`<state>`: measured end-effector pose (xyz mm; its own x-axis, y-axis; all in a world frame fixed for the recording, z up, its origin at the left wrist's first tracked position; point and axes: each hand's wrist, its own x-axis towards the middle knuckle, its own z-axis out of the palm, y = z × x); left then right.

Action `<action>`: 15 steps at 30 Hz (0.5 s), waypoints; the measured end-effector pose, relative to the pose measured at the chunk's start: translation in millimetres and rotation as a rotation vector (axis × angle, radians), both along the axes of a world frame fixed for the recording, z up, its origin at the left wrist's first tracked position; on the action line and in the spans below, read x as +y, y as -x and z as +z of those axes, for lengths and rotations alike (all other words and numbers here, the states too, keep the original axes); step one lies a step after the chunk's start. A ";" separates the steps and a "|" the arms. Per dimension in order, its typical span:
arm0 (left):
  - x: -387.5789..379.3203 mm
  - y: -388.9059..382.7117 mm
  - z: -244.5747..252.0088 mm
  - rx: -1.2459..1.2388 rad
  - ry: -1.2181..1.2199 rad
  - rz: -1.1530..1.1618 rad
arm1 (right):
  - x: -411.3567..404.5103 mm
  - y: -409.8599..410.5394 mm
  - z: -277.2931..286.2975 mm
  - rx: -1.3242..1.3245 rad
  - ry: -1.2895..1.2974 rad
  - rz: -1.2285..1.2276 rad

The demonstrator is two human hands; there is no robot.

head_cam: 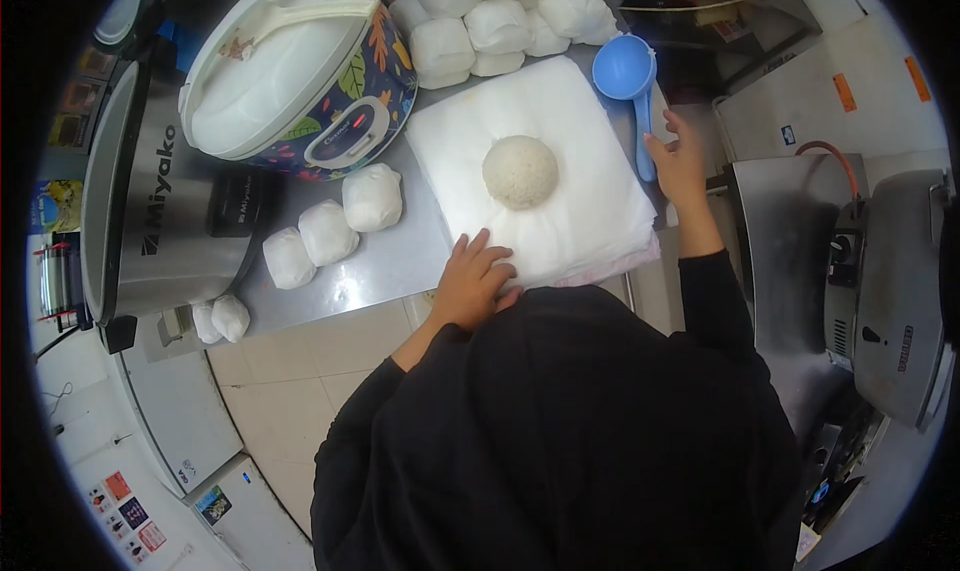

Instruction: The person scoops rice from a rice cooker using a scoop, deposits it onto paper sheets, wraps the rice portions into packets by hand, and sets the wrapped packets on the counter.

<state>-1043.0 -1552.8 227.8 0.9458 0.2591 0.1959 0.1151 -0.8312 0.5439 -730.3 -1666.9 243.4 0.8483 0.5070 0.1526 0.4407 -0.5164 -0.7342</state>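
A dome of cooked rice (520, 172) sits in the middle of a stack of white wrapping paper sheets (600, 222). My left hand (476, 282) rests on the near left edge of the stack, fingers spread and holding nothing. To the right of the paper lies a blue plastic scoop (624, 68), its bowl at the far end and its handle pointing toward me. Beside that handle is my right hand (679, 155), fingers apart, with the thumb tip at the handle's edge; whether it touches is hard to tell.
Wrapped white parcels (499, 27) are piled behind the paper, and several more (328, 232) line the steel table (405, 260) at left. A patterned Cosmos rice cooker (337, 121) with a white rice paddle (315, 16) on its lid stands by a large Miyako cooker (180, 196). A Getra appliance (892, 293) is at right.
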 end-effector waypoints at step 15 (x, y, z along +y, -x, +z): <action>-8.5 0.0 7.4 0.021 -0.015 0.021 | -21.6 74.7 10.9 -0.092 0.034 0.484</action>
<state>-1043.1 -1561.3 235.2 0.9442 0.2758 0.1803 0.1433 -0.8364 0.5291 -805.0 -1688.5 254.3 0.4976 0.8458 0.1925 0.6981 -0.2588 -0.6675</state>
